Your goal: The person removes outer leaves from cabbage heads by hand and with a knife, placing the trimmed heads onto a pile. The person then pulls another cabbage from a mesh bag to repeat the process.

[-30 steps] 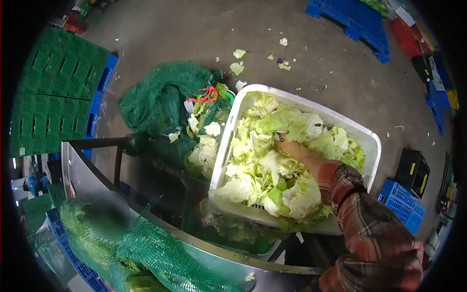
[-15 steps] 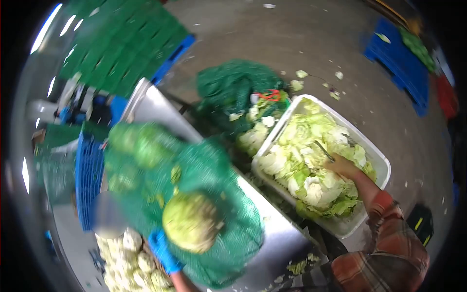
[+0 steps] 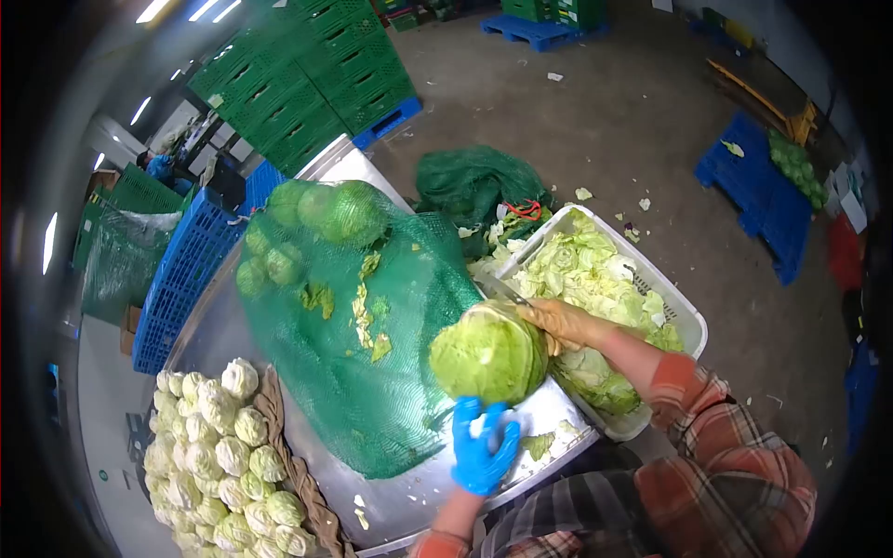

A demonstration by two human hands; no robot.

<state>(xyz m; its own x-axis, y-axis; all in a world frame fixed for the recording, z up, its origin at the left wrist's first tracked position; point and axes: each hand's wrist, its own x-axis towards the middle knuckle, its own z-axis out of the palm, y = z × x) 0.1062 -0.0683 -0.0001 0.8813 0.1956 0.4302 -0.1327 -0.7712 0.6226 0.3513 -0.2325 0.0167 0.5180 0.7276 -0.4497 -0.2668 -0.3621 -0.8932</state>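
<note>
A large green cabbage (image 3: pixel 488 352) sits at the right edge of the metal table, beside the crate. My left hand (image 3: pixel 484 448), in a blue glove, has its fingers spread against the near side of the cabbage. My right hand (image 3: pixel 556 323) is closed around a knife (image 3: pixel 498 286), whose blade lies across the far right side of the cabbage; whether it cuts in is hard to see. Under and left of the cabbage spreads a green mesh sack (image 3: pixel 409 298), with several whole cabbages (image 3: pixel 344 212) inside its far end.
A white crate (image 3: pixel 690 321) full of cut leaves stands right of the metal table (image 3: pixel 386 507). Trimmed cabbages (image 3: pixel 219 456) are piled at lower left. Stacked green crates (image 3: pixel 312 79) and blue pallets (image 3: pixel 758 200) stand farther off. Another mesh sack (image 3: pixel 484 181) lies beyond the table.
The cabbage has moved from the mesh sack to the table's right edge, my left hand going with it. My right hand with the knife has moved from over the crate to the cabbage. The view has shifted.
</note>
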